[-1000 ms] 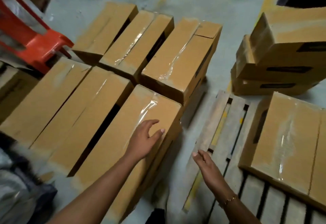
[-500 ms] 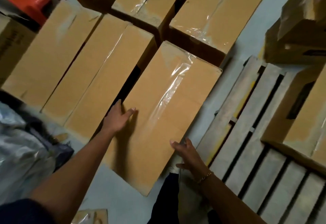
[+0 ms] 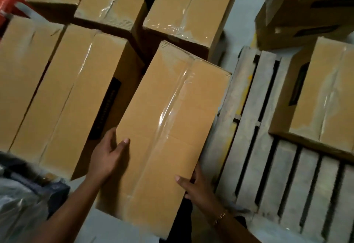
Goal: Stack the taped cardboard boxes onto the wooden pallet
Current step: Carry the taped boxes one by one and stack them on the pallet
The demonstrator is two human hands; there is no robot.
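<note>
The left hand and right hand each grip a side of the long box. It may be lifted, hard to tell. It could slip or bump the pallet.

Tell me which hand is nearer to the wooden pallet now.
Right. The right hand grips the right edge of the taped box, directly beside the wooden pallet. The left hand grips the box's left edge, so the box lies between it and the pallet.
</note>
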